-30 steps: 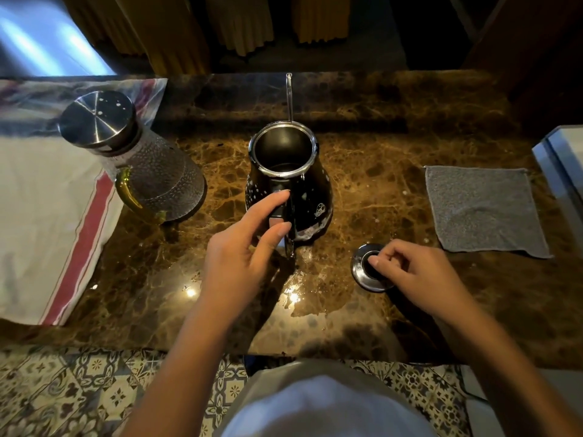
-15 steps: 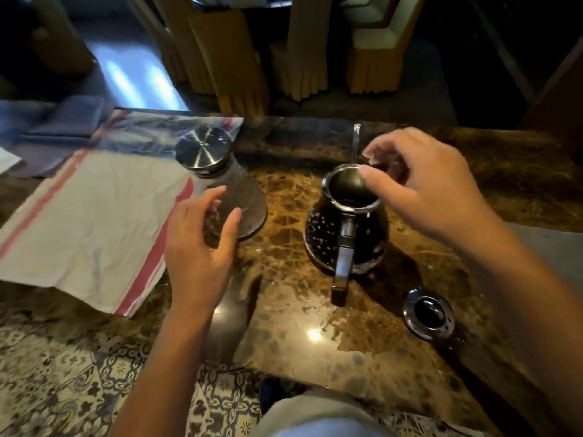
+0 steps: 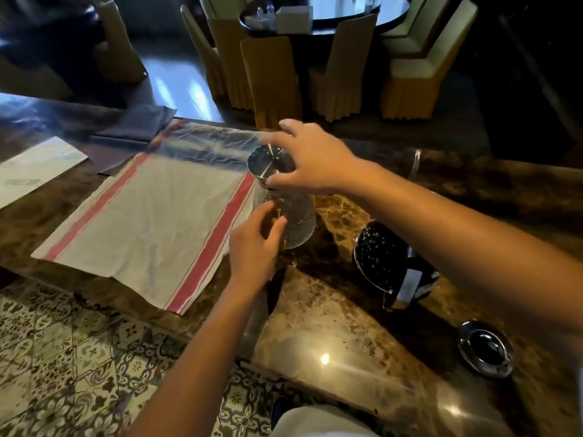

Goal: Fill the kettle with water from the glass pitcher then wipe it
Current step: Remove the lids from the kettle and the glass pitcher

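Now both hands are on the glass pitcher (image 3: 291,216), which stands on the worktop (image 3: 331,310) just beside the striped cloth (image 3: 151,216). The left hand (image 3: 254,247) closes its grip around the handle side, probably to steady it, while the right hand (image 3: 310,159) grasps the metal lid (image 3: 263,164) from above, I think to take it off before pouring. The kettle (image 3: 383,263) waits near on the right, its own lid (image 3: 485,348) set apart, so its mouth is free.
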A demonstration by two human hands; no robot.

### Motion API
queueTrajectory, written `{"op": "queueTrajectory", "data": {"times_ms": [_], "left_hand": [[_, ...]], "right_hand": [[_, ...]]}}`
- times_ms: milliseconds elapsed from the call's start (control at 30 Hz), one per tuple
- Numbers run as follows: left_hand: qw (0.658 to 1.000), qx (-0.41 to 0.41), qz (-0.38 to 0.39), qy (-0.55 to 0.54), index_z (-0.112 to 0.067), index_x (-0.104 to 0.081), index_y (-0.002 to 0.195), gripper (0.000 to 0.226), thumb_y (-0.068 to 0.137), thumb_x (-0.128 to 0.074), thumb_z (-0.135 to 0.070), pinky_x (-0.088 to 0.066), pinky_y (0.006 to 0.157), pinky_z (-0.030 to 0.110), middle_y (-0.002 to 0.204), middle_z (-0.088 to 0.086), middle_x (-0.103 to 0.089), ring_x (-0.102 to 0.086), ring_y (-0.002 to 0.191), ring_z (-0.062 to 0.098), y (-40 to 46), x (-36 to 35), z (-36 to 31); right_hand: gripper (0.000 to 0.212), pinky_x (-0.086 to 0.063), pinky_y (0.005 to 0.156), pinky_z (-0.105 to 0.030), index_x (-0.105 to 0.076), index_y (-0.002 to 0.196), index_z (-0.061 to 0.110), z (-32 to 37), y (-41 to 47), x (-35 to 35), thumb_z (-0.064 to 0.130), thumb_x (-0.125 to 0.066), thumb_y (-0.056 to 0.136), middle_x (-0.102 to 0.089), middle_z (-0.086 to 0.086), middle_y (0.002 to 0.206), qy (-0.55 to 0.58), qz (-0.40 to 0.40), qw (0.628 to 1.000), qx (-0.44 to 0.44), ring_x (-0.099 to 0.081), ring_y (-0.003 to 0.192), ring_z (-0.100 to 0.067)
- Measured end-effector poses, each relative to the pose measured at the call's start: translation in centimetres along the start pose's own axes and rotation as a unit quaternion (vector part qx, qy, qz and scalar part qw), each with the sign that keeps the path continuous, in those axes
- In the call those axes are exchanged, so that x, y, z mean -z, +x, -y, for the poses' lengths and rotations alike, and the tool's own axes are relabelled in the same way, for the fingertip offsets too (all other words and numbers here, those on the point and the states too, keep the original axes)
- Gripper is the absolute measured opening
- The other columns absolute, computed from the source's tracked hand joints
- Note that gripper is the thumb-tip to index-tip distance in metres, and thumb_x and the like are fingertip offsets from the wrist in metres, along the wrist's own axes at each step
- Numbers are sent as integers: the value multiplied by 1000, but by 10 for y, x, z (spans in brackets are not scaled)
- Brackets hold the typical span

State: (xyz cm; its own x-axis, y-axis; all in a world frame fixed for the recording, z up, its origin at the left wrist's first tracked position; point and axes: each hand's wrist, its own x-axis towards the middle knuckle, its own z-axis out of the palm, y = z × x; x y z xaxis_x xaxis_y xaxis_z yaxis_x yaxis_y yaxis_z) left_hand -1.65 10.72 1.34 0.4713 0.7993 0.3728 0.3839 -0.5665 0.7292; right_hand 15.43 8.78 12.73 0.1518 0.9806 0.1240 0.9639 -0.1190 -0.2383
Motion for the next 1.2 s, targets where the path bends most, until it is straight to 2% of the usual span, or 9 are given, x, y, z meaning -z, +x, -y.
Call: {"op": "queueTrajectory", "data": {"times_ms": [200,300,400,567,733,867,967,1100,1200], "left_hand": [[999,9,37,-35,-21,-69,133,34,99,-69,-22,-43,78,-5,109,-19,-68,-65,87,-10,7,24,20],[992,25,68,-102,-33,-69,129,31,98,-68,-27,-57,86,15,101,-26,-74,-73,89,-6,11,37,44],[976,56,85,-193,-34,-65,128,27,104,-60,-23,-64,82,36,85,-5,-76,-77,82,12,8,34,53],[978,12,58,-202,-29,-47,133,25,111,-42,-20,-56,61,25,76,0,-64,-66,63,10,-7,11,48],[972,23,53,-226,-25,-41,136,27,111,-37,-16,-45,59,24,88,-7,-56,-57,68,5,-12,-2,46],[973,34,32,-226,-20,-39,141,30,111,-37,-19,-49,71,15,101,-34,-60,-63,85,-5,-11,-6,47],[971,30,54,-229,-16,-39,146,35,113,-34,-23,-46,61,24,80,-15,-61,-58,65,9,-6,-4,54],[971,17,55,-232,-14,-38,149,38,113,-33,-24,-43,59,21,69,2,-55,-53,60,9,-7,-2,56],[976,9,44,-215,-17,-38,151,40,113,-33,-26,-43,63,15,70,1,-55,-55,63,6,-6,3,62]], "right_hand": [[72,-49,104,-50,-33,158,35,20,13,-24,60,-56,94,-38,-6,162,-62,18,998,-14,-43,143,-34],[76,-51,99,-45,-35,156,35,22,15,-25,67,-56,91,-46,-7,156,-88,3,996,-8,-49,136,-32],[89,-46,102,-43,-32,158,32,25,20,-27,79,-53,86,-54,-9,150,-128,-8,992,-21,-52,132,-32],[105,-44,104,-43,-22,163,25,36,23,-35,89,-44,82,-58,-13,146,-159,-50,983,-71,-54,134,-34],[103,-42,77,-34,-21,163,28,46,27,-42,87,-45,83,-54,-14,148,-149,-50,981,-109,-62,121,-30],[99,-48,90,-38,-16,164,33,51,30,-33,84,-45,85,-45,-13,156,-152,-14,981,-121,-57,130,-33],[91,-47,97,-41,-22,162,35,53,31,-26,81,-47,87,-44,-12,154,-172,0,980,-98,-51,135,-33],[82,-41,79,-34,-36,155,34,53,32,-24,77,-50,86,-55,-9,135,-165,1,983,-85,-57,108,-26],[86,-39,72,-34,-41,150,26,56,35,-17,83,-46,85,-54,-4,101,-203,22,974,-98,-48,87,-22]]}}
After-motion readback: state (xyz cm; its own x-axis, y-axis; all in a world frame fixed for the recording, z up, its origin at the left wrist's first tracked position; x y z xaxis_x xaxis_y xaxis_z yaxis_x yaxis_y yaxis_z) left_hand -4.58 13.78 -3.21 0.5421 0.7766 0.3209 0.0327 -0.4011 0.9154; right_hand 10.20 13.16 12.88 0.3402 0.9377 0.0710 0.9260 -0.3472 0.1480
